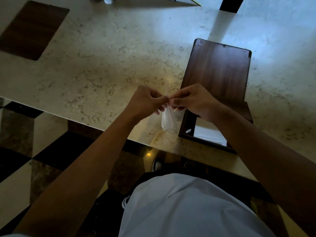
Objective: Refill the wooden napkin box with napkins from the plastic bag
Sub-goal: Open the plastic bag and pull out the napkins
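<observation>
A clear plastic bag with white napkins inside hangs over the marble counter's front edge. My left hand and my right hand both pinch its top, fingertips almost touching. Just to the right stands the dark wooden napkin box, its lid swung open and leaning away from me. A low stack of white napkins lies inside the box, partly hidden by my right wrist.
The beige marble counter has a dark wooden inlay at the far left. A white folded card lies at the far edge. Below the counter edge is a checkered floor.
</observation>
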Available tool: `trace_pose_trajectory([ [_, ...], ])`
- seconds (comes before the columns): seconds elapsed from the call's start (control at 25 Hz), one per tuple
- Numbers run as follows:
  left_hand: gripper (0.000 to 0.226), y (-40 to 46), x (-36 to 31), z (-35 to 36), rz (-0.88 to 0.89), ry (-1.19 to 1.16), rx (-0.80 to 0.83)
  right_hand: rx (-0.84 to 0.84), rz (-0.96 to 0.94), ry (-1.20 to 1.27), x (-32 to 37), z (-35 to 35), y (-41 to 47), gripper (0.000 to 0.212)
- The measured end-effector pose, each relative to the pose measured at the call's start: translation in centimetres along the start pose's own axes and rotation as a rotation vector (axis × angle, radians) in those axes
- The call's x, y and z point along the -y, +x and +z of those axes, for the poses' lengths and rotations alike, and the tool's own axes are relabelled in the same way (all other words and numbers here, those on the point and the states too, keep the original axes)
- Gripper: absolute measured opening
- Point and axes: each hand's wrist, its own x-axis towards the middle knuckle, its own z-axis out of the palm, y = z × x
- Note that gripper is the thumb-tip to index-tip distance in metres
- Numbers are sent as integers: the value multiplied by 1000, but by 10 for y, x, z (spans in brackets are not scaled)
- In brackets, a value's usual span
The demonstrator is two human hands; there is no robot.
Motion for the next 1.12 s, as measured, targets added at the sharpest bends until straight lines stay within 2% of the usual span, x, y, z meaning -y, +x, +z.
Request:
trace_pose_trajectory([
  [0.28,16,-4,-4,0,-28,-81,29,5,-22,-12,-1,-3,-6,21],
  [0.68,14,-6,-6,2,-18,-33,46,-21,39,-5,-5,3,-3,12],
  [0.92,24,-6,-12,10,55,306,15,-75,-40,-177,-10,11,0,13],
  [1.12,27,-3,-18,15,-72,163,64,-94,-84,-415,-12,13,-2,30],
])
